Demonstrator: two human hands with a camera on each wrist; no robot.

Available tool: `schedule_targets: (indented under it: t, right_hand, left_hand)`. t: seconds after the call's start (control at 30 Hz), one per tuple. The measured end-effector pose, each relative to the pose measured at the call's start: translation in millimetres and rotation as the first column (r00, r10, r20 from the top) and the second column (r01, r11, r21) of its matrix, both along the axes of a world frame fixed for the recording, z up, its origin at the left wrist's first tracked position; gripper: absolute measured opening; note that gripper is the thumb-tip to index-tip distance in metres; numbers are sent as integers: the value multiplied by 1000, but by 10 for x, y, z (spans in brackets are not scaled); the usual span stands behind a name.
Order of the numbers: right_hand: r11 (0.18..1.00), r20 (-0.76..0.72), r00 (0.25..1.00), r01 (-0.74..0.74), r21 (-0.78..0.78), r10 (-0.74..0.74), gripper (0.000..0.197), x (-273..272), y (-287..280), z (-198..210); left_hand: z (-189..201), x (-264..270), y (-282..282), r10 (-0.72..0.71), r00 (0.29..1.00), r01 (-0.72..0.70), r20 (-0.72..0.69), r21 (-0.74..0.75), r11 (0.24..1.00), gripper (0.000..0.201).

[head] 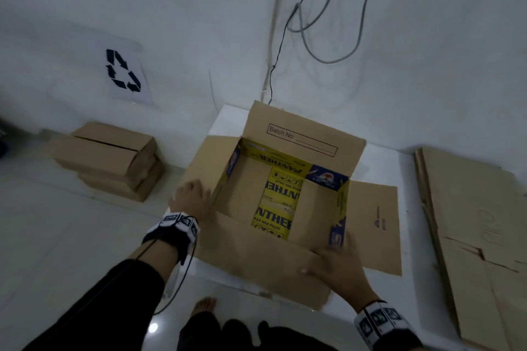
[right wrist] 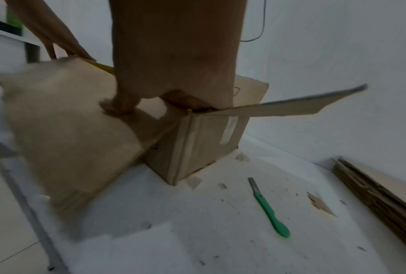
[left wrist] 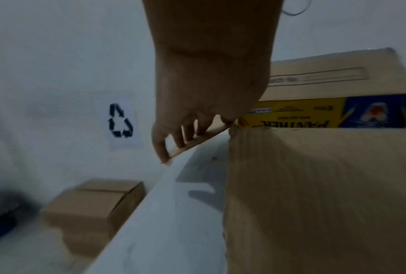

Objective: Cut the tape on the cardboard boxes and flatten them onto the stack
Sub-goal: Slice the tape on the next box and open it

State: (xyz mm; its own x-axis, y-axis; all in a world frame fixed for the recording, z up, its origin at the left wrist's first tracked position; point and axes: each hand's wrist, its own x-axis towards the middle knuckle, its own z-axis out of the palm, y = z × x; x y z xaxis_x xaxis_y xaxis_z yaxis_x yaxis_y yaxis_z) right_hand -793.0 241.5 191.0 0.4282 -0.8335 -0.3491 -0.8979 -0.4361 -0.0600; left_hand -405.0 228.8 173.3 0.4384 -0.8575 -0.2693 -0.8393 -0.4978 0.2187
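Recycling sign on wall, grey cables hanging above

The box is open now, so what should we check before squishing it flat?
1. Top flaps of the open box folded out: ok.
2. Left hand touching the left flap: ok.
3. Right hand gripping the near right corner: ok.
4. Green knife lying apart from both hands: ok.
5. Bottom tape cut: cannot tell, hidden underneath.
6. Flat stack ready on the right: ok.
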Motion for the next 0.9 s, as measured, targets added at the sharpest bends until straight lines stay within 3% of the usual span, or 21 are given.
schedule_targets:
  t: [0.07,0.13,0.2,0.27,0.37,0.4,0.43,0.47,0.5,0.57,0.6,0.67,0.73,0.8,0.87,0.9]
  right_hand:
    - [1000,38,999,-8,-17,9,76,50,18,-10]
    - [997,58,998,-27,-67,31,75,105,7,83]
    - [997,87,996,-5,-75,12,102,161,-67,279]
    - [996,133,989,76,-50,-69,111,243,-167,552]
    - [970,271,932,237,54,-243,69,379,-344,934]
    - [959,329,901,267,95,-284,59,420,-390,1036]
    - [944,393,859,297,143,-329,53,461,-429,1130]
    - [929,465,805,311,200,-369,50,514,-452,1246]
    - [911,514,752,324,256,-412,45,565,-468,1330]
    - [869,560,666,342,358,-493,41,641,-504,1448]
    - [857,572,640,343,384,-513,46,667,-525,1473]
    - [839,558,630,354,413,-540,53,703,-549,1482]
    - [813,553,601,365,453,-577,54,724,-528,1462]
    - [805,570,571,369,464,-591,53,725,-494,1431]
    - [802,576,558,394,450,-597,58,696,-475,1404]
    - [796,577,548,405,450,-606,61,675,-476,1390]
  left_hand:
    - [-132,80,8,-61,978,69,-200,36,997,53]
    - [-118,164,27,-2,935,-1,-354,-6,1000,64]
    - [-35,212,49,25,912,-127,-410,-221,967,70]
    - [98,202,87,57,953,-213,-297,-525,824,60]
    - [320,48,110,224,910,-414,-350,-712,567,54]
    - [362,-31,94,231,888,-454,-397,-682,574,53]
    - [389,-128,68,200,849,-489,-488,-586,646,53]
    - [394,-231,32,155,773,-501,-616,-442,744,57]
    - [438,-367,15,147,621,-526,-770,-270,806,64]
    - [528,-695,-8,253,241,-533,-937,90,841,76]
    - [581,-857,-13,294,146,-471,-945,195,860,80]
    - [696,-1132,-8,309,41,-329,-950,279,902,80]
    - [694,-1251,-29,270,-45,-340,-962,269,901,62]
    - [643,-1205,-32,227,9,-465,-974,197,863,61]
    - [701,-1066,37,182,139,-576,-974,70,815,52]
    - [780,-1000,97,131,169,-616,-977,-1,788,46]
